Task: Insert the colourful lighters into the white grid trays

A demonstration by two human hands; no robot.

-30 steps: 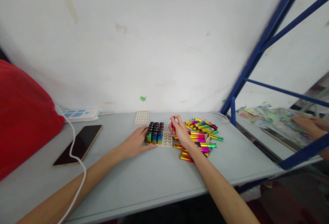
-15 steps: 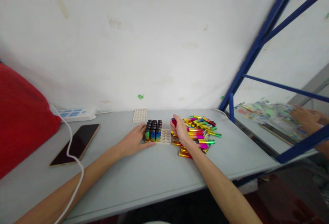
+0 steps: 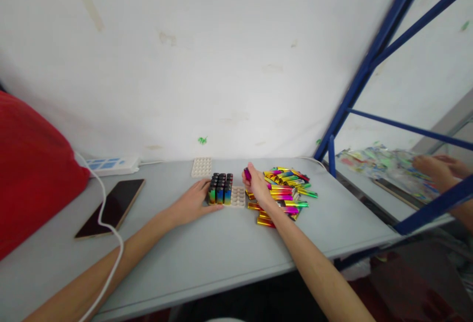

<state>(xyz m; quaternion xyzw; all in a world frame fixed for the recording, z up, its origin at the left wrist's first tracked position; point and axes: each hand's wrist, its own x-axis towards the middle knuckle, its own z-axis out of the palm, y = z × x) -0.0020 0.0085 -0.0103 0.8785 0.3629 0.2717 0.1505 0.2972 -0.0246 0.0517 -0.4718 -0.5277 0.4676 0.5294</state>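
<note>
Several black-topped lighters (image 3: 220, 189) stand upright in rows in the left part of a white tray (image 3: 238, 197), whose right part shows bare hollows. My left hand (image 3: 194, 197) rests against the left side of these lighters, thumb spread from the fingers along the tray's front. Right of the tray my right hand (image 3: 255, 182) is closed on a purple lighter (image 3: 247, 174), raised a little above the table. A loose pile of shiny multicoloured lighters (image 3: 286, 191) lies beside and behind that hand.
Another white tray (image 3: 201, 167) lies near the wall. At left are a phone (image 3: 111, 208), a white cable, a power strip (image 3: 114, 165) and a red cloth (image 3: 35, 174). Beyond the blue frame (image 3: 351, 90), another person's hands (image 3: 436, 168) are near plastic packets (image 3: 384, 164).
My right hand has shifted slightly left with the purple lighter, which now tilts more to the left. My left hand has stayed against the lighters. The other person's hands have moved a little left.
</note>
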